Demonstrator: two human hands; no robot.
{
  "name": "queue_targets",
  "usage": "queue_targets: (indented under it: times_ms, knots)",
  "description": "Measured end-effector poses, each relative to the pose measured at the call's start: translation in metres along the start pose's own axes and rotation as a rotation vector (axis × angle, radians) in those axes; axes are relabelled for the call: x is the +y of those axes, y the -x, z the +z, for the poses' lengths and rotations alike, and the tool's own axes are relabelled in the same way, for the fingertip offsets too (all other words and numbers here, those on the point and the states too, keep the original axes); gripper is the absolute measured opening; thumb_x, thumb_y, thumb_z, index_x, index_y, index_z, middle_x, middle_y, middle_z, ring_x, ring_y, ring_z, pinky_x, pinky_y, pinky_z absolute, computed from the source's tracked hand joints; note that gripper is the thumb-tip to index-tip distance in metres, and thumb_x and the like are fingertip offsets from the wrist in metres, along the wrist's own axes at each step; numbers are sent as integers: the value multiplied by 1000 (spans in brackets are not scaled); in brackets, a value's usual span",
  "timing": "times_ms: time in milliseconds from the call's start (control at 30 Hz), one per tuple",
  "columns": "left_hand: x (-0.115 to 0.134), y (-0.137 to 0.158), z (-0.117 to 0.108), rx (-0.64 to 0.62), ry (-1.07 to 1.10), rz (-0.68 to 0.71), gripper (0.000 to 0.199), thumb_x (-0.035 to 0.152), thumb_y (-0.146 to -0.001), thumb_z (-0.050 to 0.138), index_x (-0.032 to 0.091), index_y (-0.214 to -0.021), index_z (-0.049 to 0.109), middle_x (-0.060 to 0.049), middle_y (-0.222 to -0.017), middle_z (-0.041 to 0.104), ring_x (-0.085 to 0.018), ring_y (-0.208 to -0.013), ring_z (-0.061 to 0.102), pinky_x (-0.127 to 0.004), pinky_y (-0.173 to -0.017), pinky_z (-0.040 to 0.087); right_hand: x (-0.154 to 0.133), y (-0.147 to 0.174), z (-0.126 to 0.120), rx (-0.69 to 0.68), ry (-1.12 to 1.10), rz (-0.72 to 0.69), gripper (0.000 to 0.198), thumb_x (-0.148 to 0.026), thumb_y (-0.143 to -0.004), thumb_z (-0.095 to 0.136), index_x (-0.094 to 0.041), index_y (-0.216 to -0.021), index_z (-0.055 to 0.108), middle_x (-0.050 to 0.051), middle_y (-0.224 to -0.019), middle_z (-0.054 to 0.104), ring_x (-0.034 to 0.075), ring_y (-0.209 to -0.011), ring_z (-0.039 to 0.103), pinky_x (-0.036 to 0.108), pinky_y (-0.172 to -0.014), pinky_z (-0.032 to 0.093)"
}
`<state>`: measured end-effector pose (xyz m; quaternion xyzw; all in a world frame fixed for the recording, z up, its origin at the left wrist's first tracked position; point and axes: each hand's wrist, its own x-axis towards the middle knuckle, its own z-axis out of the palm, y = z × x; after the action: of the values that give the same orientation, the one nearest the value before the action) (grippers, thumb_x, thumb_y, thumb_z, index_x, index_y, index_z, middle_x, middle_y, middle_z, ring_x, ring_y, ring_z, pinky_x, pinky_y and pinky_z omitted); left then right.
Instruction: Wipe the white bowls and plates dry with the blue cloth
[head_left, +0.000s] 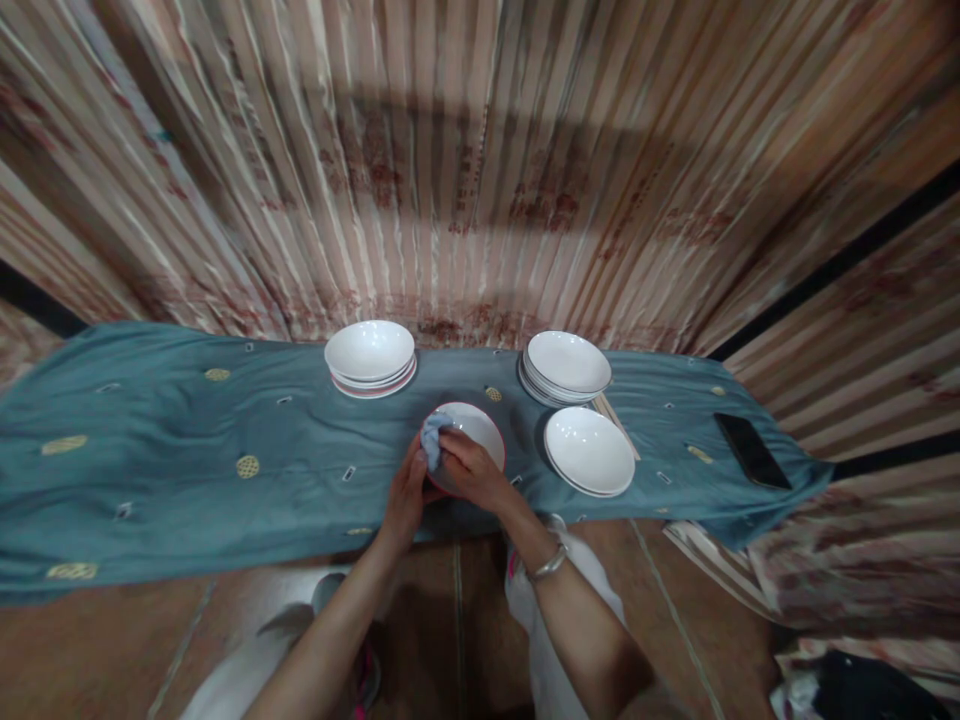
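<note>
A white bowl with a red rim (484, 428) is held at the table's near side, tilted a little. My left hand (407, 492) grips its left edge, with the fingers partly hidden under the bowl. A crumpled light-blue cloth (433, 440) lies over the bowl's left rim. My right hand (474, 468) is closed on the cloth and presses it against the inside of the bowl near that rim. A silver bracelet (551, 563) circles my right wrist.
On the teal tablecloth (180, 500) stand a left stack of white dishes (370, 350), a back-right stack (570, 362) and a nearer small stack (590, 450). Chopsticks (619, 428) lie beside them. A black phone (751, 450) rests farther right. A curtain (480, 180) hangs behind.
</note>
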<state>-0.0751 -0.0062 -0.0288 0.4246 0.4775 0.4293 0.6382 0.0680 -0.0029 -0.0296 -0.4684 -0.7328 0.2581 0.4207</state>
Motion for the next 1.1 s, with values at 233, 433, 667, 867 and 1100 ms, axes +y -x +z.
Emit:
queue_targets:
  times_ms: [233, 433, 667, 867, 1100]
  knots:
    - [3, 2, 1, -20, -4, 4, 67, 52, -89, 54, 19, -147, 47, -12, -157, 41, -35, -137, 47, -40, -82, 63, 2, -6, 1, 79, 188, 1, 45, -10, -91, 41, -14, -132, 58, 14, -140, 55, 22, -133, 49, 42, -117, 39]
    - [3, 2, 1, -54, 2, 6, 65, 53, -89, 54, 23, -146, 48, -10, -154, 46, -33, -131, 52, -36, -76, 63, -6, -10, -14, 77, 582, 161, 48, -9, -90, 41, -13, -134, 59, 14, -137, 56, 25, -122, 52, 42, -111, 42]
    - [7, 4, 2, -26, 3, 8, 65, 54, -85, 59, 20, -141, 54, -12, -148, 53, -34, -126, 56, -39, -75, 64, -22, -6, -32, -17, 880, 393, 40, -15, -96, 42, -16, -128, 64, 14, -132, 59, 27, -108, 56, 40, -94, 46]
    - [12, 6, 4, -33, -4, 25, 64, 54, -85, 59, 21, -139, 57, -11, -148, 53, -33, -124, 57, -35, -72, 64, -19, 6, -41, -13, 959, 396, 28, -13, -93, 47, -16, -106, 72, 12, -116, 67, 24, -101, 58, 35, -91, 45]
    - [7, 3, 4, -33, 9, 23, 69, 58, -82, 62, 20, -139, 56, -12, -145, 56, -33, -120, 59, -36, -71, 64, -24, 18, -49, -174, 966, 412, 24, -12, -91, 49, -15, -86, 72, 12, -94, 73, 21, -94, 64, 30, -90, 45]
